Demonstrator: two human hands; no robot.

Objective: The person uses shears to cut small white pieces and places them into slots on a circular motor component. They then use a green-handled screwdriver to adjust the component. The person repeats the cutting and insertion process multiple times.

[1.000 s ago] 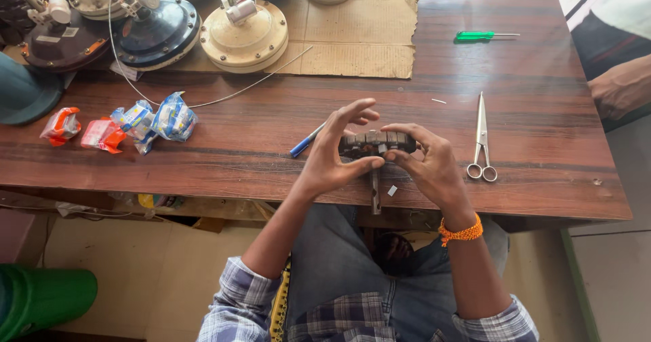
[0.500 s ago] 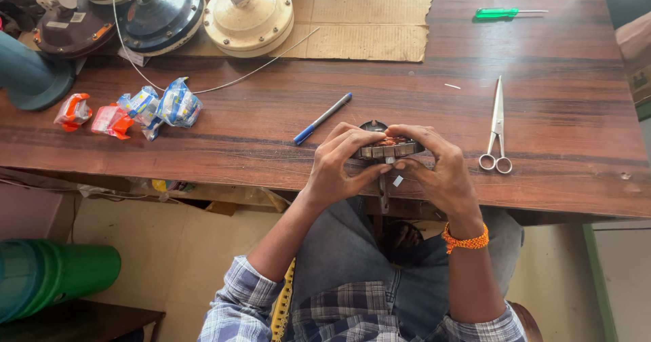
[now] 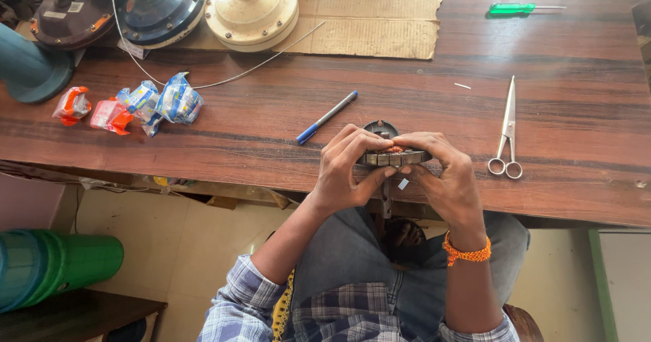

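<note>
Both my hands grip a small round metal motor core (image 3: pixel 393 156) with slotted edges, held at the near edge of the wooden table (image 3: pixel 271 105). My left hand (image 3: pixel 347 169) wraps its left side, thumb underneath and fingers on top. My right hand (image 3: pixel 441 176), with an orange cord bracelet on the wrist, clasps the right side. A thin metal rod (image 3: pixel 386 199) hangs down below the core between my hands. The fingers hide most of the core's top.
A blue pen (image 3: pixel 327 117) lies left of my hands, scissors (image 3: pixel 506 130) to the right, a green screwdriver (image 3: pixel 517 8) far right. Small plastic packets (image 3: pixel 135 105) lie at left. Round fan motor housings (image 3: pixel 252 8) sit on cardboard (image 3: pixel 380 16) at the back. A green drum (image 3: pixel 54 264) stands on the floor.
The view has shifted slightly and my hands with the core sit a little nearer the table edge. My fingers have closed more tightly over the core's top.
</note>
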